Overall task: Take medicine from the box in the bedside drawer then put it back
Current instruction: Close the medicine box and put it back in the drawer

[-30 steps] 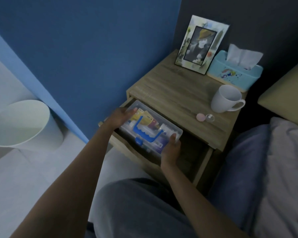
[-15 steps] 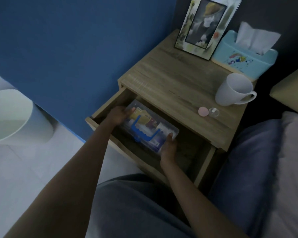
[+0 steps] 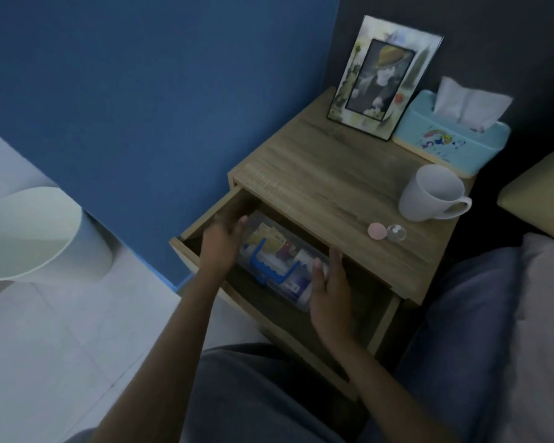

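Note:
The clear plastic medicine box (image 3: 279, 251) with a blue handle lies inside the open drawer (image 3: 199, 223) of the wooden bedside table (image 3: 327, 187). Coloured medicine packs show through its lid. My left hand (image 3: 221, 241) is at the box's left end, fingers spread and touching its corner, slightly blurred. At the box's right end is my right hand (image 3: 328, 282), fingers straight, thumb against the box's edge. Neither hand is closed around the box.
On the table top stand a white mug (image 3: 432, 193), a small pink disc (image 3: 376, 231) beside a clear cap (image 3: 396, 233), a blue tissue box (image 3: 451, 145) and a photo frame (image 3: 381, 81). A white bin (image 3: 36, 238) is at left, the bed (image 3: 493, 314) at right.
The box went down from above the drawer to its floor. Both hands have loosened from its ends and their fingers have spread.

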The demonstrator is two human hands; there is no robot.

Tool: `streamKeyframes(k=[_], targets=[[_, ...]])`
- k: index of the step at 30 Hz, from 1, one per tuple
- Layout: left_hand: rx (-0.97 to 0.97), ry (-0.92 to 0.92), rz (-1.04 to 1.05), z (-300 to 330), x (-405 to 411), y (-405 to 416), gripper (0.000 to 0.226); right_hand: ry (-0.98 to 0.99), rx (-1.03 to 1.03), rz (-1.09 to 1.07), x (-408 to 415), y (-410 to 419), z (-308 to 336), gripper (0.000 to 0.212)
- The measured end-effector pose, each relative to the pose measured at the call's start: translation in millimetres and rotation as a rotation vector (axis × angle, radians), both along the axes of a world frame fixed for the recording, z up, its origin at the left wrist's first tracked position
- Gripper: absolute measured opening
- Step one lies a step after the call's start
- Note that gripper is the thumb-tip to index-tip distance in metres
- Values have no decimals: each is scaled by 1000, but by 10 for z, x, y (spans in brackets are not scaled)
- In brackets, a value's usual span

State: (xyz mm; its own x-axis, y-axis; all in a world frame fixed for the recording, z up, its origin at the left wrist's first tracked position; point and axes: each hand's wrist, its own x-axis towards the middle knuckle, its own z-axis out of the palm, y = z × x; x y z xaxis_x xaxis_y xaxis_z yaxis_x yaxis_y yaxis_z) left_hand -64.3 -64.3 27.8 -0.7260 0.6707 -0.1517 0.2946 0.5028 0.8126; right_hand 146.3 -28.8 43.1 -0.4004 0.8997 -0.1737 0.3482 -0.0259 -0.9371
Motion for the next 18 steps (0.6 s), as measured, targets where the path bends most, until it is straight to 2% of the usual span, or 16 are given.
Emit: streamKeyframes(k=[3,5,7,11,13,16,18], targets=[[17,118,243,89,248,-313,61,-196,253,193,-47,322,144,60],[-21,54,349,141,348,-465,73,-364,337,298,-129,565,171,62],[-73,-92,402,122,402,-533,81,-457,347,378,-224,758,116,67],[23,-410,465,153,466,-543,70,-661,462,503,-305,993,28,60],[72,-426,455,160,474,-548,66,-692,537,515,-314,1037,-9,58],[92,-402,414,121,454,-543,63,-688,440,463,-337,1020,27,61],[86,-397,389,93,425,-500,62,-700,449,491,-352,1029,27,65]])
